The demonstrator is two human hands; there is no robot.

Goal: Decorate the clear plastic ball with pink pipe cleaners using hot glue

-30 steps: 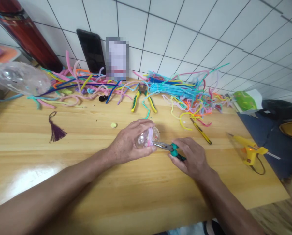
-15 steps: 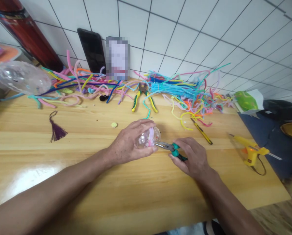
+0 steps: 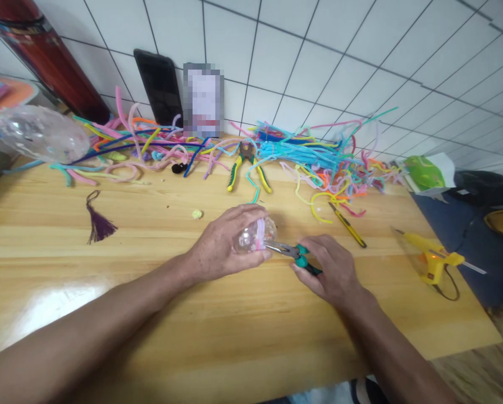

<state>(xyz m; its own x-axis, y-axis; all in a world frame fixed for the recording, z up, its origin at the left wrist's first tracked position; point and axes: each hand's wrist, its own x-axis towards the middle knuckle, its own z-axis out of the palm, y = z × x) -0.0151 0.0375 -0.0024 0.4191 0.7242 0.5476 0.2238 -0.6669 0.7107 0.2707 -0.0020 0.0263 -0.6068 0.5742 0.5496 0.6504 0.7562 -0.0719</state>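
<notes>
My left hand (image 3: 230, 241) is wrapped round a small clear plastic bottle (image 3: 246, 240) that lies near the middle of the table. Round the bottle runs a band of pink and lilac pipe cleaner (image 3: 260, 231). Green-handled long-nose pliers (image 3: 286, 250) are gripped in my right hand (image 3: 331, 268), and their tips touch the band on its near side. Whether the jaws pinch the pipe cleaner is too small to tell.
Pipe cleaners (image 3: 297, 152) lie heaped along the tiled wall. Yellow-green pliers (image 3: 248, 165), a yellow utility knife (image 3: 347, 225), a yellow glue gun (image 3: 432, 255) and a purple tassel (image 3: 100, 221) lie on the wooden table (image 3: 218, 336). Two phones (image 3: 159, 87) lean against the wall.
Almost nothing differs. Both hands, the bottle and the pliers hold the same place, with only a slight shift of the view.
</notes>
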